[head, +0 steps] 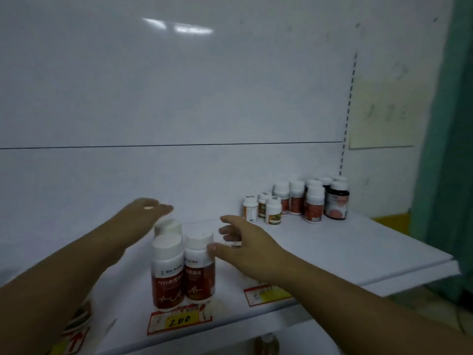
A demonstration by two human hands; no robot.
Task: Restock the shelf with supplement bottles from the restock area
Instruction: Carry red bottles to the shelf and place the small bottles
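Price tag (179,321) reads "200" — bottle labels (167,285) blurred.

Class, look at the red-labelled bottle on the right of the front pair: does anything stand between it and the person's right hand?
Nothing visible does. The right hand has its thumb right beside the red-labelled bottle, just below the white cap; the neighbouring bottle stands on the other side.

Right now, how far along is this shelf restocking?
Done: three red-labelled, white-capped bottles stand by the white shelf's front edge; a mixed bottle cluster sits back right. In hand: nothing carried; left hand hovers over the rear cap, right hand touches the right bottle. Left: bare shelf between groups; restock area unseen.
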